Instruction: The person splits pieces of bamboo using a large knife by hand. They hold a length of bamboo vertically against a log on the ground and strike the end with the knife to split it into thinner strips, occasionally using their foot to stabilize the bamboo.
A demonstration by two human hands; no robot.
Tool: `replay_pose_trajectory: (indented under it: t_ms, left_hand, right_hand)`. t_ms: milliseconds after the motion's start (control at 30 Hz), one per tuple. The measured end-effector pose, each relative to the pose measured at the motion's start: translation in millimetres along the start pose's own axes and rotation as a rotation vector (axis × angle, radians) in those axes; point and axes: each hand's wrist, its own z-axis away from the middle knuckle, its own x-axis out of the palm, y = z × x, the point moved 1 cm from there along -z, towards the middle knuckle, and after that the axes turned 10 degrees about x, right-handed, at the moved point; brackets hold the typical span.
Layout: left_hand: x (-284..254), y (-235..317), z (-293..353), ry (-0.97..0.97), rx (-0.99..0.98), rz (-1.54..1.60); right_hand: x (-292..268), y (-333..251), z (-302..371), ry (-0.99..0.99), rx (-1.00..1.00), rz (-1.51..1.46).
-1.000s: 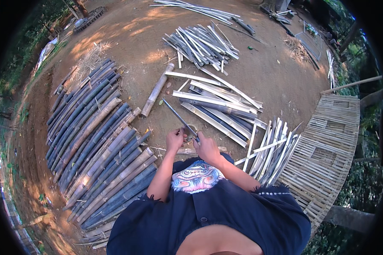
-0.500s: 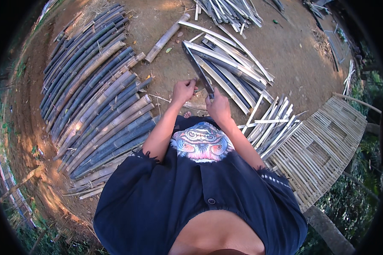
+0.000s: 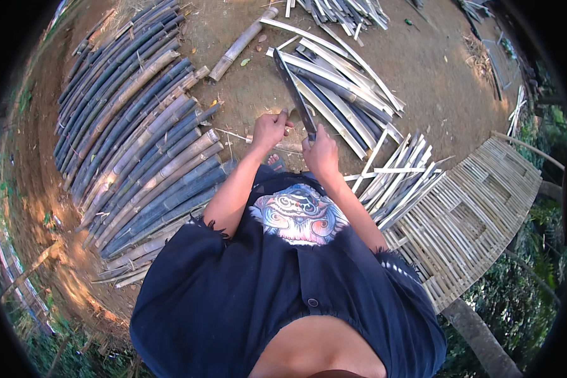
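Right hand (image 3: 321, 154) on the knife (image 3: 294, 91), left hand (image 3: 271, 131) just beside.
Right fingers wrap the handle fully, a firm hold worth keeping; left fingers curl loosely, holding what, if anything, I cannot tell, and are best kept off the edge. The blade points far, toward split bamboo (image 3: 343, 82).

Right fingers (image 3: 309, 148) clenched, left fingers (image 3: 287, 125) bent
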Motion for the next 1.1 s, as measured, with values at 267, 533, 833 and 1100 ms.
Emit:
replay_pose_trajectory:
  t_ms: [267, 533, 833, 1100]
  left_hand:
    - [-1.3, 18.5, -7.8, 0.113, 0.238, -0.381]
    - [-59.4, 231.2, -22.3, 0.547, 1.408, -0.516]
    - [-5.8, 141.1, -108.1, -0.262, 1.244, -1.087]
    - [-27.0, 164.2, -123.6, -0.26, 1.139, -0.873]
  right_hand:
    - [-1.2, -0.1, -5.1, 0.067, -0.008, 0.001]
    - [1.4, -13.8, -4.3, 0.036, -0.049, 0.043]
    - [6.3, -17.5, -12.2, 0.066, -0.051, 0.06]
    - [6.1, -0.6, -8.6, 0.041, -0.08, 0.059]
